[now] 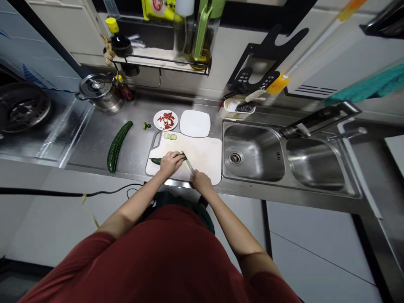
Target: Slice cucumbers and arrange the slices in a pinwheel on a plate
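Observation:
On a white cutting board [205, 155] lies a dark green cucumber [155, 160], partly covered by my left hand [170, 163], whose fingers press closed around it. My right hand [202, 182] grips the handle of a knife [189, 165]. The blade's far part is at the cucumber's right end, close to my left fingertips. A few pale cucumber slices [170, 136] rest at the board's upper left. A second, whole cucumber [117, 146] lies on the steel counter left of the board.
Behind the board stand a plate of chopped red pieces [166, 120] and a white square plate [195, 123]. Small green cucumber ends [146, 126] lie nearby. A double sink [252, 151] is at the right; a lidded pot [100, 93] and gas burner [23, 107] are left.

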`<state>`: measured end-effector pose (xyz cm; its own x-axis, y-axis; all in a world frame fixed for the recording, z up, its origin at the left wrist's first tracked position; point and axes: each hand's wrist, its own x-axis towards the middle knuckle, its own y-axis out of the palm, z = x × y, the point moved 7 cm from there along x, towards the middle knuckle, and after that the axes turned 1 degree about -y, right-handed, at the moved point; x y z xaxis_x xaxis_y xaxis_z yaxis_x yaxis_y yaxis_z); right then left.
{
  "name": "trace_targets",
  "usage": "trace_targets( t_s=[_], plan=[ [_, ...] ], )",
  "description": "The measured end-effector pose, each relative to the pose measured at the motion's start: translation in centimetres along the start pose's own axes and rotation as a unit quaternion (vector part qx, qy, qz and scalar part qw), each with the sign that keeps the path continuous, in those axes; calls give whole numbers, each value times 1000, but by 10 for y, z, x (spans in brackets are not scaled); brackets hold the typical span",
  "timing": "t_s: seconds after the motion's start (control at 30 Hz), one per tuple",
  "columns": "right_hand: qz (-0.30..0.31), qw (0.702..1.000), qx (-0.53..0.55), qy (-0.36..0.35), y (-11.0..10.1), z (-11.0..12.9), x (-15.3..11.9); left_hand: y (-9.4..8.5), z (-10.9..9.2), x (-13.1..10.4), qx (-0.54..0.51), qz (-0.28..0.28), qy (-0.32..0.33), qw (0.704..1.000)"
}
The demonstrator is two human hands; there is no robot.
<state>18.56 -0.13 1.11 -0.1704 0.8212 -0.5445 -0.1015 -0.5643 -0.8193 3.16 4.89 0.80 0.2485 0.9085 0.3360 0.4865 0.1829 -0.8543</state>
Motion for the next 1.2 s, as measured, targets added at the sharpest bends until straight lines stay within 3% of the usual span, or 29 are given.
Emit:
trace_targets(
  t_s=[0.97,1.2],
  plan=[
    [-31,999,13,-23,-12,19,38,0,1,1,-7,27,-33,999],
    [-38,999,10,-20,-9,15,33,0,0,1,-1,37,-34,999]
  ],
)
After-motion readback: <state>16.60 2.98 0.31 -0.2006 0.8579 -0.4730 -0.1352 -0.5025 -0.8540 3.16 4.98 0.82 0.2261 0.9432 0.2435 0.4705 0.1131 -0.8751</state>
